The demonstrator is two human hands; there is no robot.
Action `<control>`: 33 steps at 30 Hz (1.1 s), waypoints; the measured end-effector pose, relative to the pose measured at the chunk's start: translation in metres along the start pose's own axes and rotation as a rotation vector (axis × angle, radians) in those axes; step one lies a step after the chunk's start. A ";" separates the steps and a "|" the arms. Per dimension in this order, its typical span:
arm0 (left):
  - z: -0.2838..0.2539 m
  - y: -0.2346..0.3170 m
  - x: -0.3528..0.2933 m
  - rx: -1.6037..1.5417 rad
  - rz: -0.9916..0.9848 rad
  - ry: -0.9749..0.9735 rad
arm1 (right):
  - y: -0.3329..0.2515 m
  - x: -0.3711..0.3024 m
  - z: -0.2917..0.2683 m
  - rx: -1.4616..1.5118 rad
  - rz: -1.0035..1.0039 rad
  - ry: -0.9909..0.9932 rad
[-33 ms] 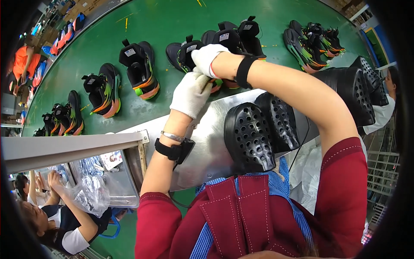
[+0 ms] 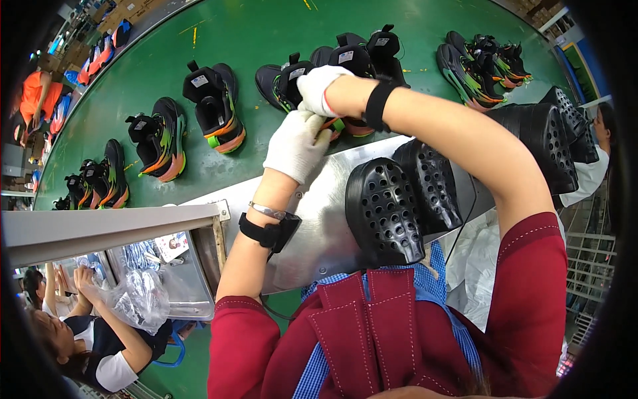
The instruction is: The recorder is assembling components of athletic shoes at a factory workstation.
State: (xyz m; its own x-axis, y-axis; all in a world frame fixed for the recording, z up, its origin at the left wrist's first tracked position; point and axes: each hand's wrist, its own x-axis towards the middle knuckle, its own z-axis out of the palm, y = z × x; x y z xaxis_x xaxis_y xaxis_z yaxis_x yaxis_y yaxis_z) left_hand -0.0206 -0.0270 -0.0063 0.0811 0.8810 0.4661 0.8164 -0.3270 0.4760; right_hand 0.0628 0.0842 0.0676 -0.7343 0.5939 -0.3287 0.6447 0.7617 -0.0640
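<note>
Both my hands wear white knit gloves and meet at a black sneaker (image 2: 290, 78) with green and orange trim on the green work surface. My right hand (image 2: 321, 88) lies over the shoe's opening with its fingers curled in. Just below it, my left hand (image 2: 296, 146) closes its fingers toward the shoe's near end. The gloves cover the exact grip and much of that end. Close on the right stand more sneakers (image 2: 352, 58) of the same kind. A single matching sneaker (image 2: 214, 110) sits to the left, heel toward me.
Black perforated shoe-shaped blocks (image 2: 383, 213) rest on the metal ledge (image 2: 312, 233) before me; more blocks (image 2: 555, 143) are at right. A grey rail (image 2: 113, 226) juts in from the left. A co-worker (image 2: 100, 339) handles clear plastic at lower left. More sneakers (image 2: 468, 73) stand far right.
My two gloved hands have shifted very slightly, the right hand and forearm a little up and to the right. The shoes and blocks stay in place.
</note>
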 end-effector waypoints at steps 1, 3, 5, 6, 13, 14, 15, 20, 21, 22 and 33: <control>-0.001 0.005 -0.001 0.022 -0.026 -0.002 | -0.002 0.000 -0.009 0.022 -0.064 -0.063; 0.005 0.004 0.003 0.124 -0.120 -0.178 | -0.001 -0.003 -0.020 -0.029 -0.055 -0.114; 0.005 0.002 0.013 0.173 -0.227 -0.337 | -0.004 0.003 -0.018 -0.094 -0.084 -0.068; 0.006 0.000 0.023 0.179 -0.335 -0.516 | -0.010 0.003 -0.020 -0.168 -0.092 -0.075; 0.012 -0.035 0.043 0.168 -0.262 -0.715 | -0.031 0.041 -0.002 -0.416 -0.110 -0.006; 0.013 -0.038 0.045 0.182 -0.243 -0.717 | -0.031 0.046 -0.001 -0.470 -0.102 -0.013; 0.010 -0.036 0.049 0.177 -0.238 -0.723 | -0.024 0.051 0.002 -0.426 -0.083 0.021; 0.006 -0.039 0.046 0.169 -0.236 -0.781 | -0.020 0.053 0.009 -0.331 -0.130 0.070; 0.006 -0.039 0.043 0.271 -0.187 -0.802 | -0.027 0.046 0.001 -0.263 -0.113 0.050; 0.005 -0.040 0.039 0.270 -0.186 -0.806 | -0.031 0.047 0.001 -0.260 -0.110 0.048; 0.020 -0.040 0.051 0.217 -0.200 -0.724 | -0.019 0.057 0.003 -0.206 -0.053 0.076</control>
State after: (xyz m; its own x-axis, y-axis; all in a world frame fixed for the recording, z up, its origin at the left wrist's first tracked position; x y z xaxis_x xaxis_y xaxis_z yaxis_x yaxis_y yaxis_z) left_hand -0.0380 0.0377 -0.0162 0.2128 0.9442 -0.2512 0.9422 -0.1303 0.3086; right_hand 0.0096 0.1028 0.0478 -0.7846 0.5639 -0.2577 0.5539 0.8243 0.1171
